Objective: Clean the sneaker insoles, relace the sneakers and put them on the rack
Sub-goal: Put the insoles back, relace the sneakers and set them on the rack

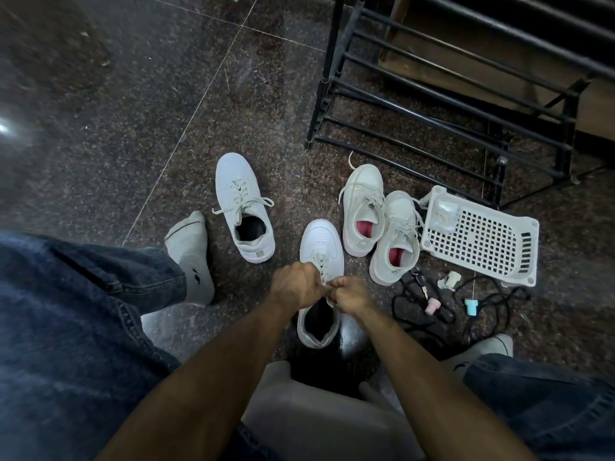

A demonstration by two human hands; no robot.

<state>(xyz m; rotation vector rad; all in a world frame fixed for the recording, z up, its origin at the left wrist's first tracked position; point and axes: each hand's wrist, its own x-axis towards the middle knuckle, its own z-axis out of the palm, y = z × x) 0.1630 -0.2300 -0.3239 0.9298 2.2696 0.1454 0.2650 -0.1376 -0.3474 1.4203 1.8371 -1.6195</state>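
Note:
A white sneaker stands on the floor in front of me, toe pointing away. Both hands meet over its tongue. My left hand and my right hand each pinch an end of its white lace. Its mate, a laced white sneaker, sits to the left. A second white pair with red insoles stands to the right: one shoe and the other. The black metal shoe rack rises at the upper right.
A white plastic basket lies tipped beside the red-insole pair. Black cords, a pink piece and a light-blue piece are strewn on the dark speckled floor. My socked feet flank the sneaker; a grey seat edge is below.

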